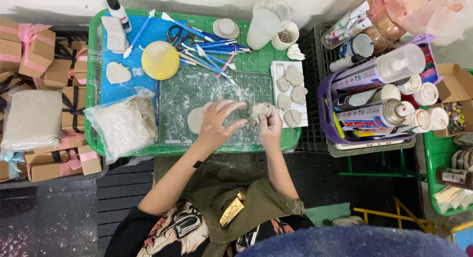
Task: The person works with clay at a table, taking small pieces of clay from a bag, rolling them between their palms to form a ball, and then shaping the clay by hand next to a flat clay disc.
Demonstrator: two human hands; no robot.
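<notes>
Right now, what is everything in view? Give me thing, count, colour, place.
clay lump: one, grey, held over the mat
cutting mat: one, clear green, tray centre
flat clay disc: one, pale, on the mat by the left hand
yellow lid: one, yellow, above the mat
modelling tools: many, blue and white, fanned behind the mat
white tray: one, white, right of the mat, holding five shaped clay pieces
bagged clay: one, grey in clear plastic, tray left
green tray: one, green, under all this
spray cans: several, white, purple basket at right
cardboard boxes: many, brown with pink ribbon, far left
left hand: fingers spread, beside the lump
right hand: grip on the lump
</notes>
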